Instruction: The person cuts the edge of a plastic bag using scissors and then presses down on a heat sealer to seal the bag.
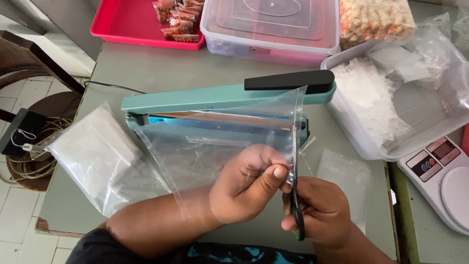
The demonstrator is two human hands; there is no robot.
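The grey bench fills most of the frame. In the middle lies a teal sealer with a black handle. At the right stands a clear tub of bags, at the top a red tray. A clear bag is held up at lower centre, in front of the sealer. The left hand pinches the bag's right edge. The right hand is closed around scissors, their blades at that edge.
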